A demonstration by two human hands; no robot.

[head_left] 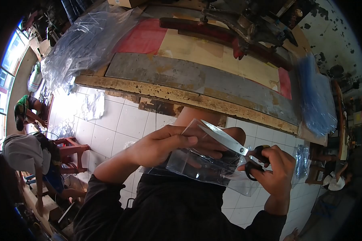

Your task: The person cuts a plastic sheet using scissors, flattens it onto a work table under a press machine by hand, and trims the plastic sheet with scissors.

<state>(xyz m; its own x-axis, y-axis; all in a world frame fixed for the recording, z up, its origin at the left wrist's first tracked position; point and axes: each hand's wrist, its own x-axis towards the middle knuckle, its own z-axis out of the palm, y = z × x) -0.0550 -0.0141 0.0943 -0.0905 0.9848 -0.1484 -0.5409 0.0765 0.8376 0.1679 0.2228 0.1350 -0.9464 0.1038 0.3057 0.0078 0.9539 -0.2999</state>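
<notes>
My left hand [165,144] pinches the upper edge of a clear plastic pouch [201,168] between thumb and fingers. The pouch hangs over my lap, its lower part reaching toward my right. In my right hand [278,168] is a pair of scissors [233,145] with black handles, my fingers through the loops. The blades are apart and point up and left, close to the corner of plastic at my left fingertips. Whether a blade touches the plastic I cannot tell.
A worn workbench [189,94] with a dark metal press [245,24] stands in front. Clear plastic sheets [88,44] are heaped at its left, bluish ones [315,96] at its right. Two people sit low at left beside a red stool [72,150]; another person [336,180] is far right.
</notes>
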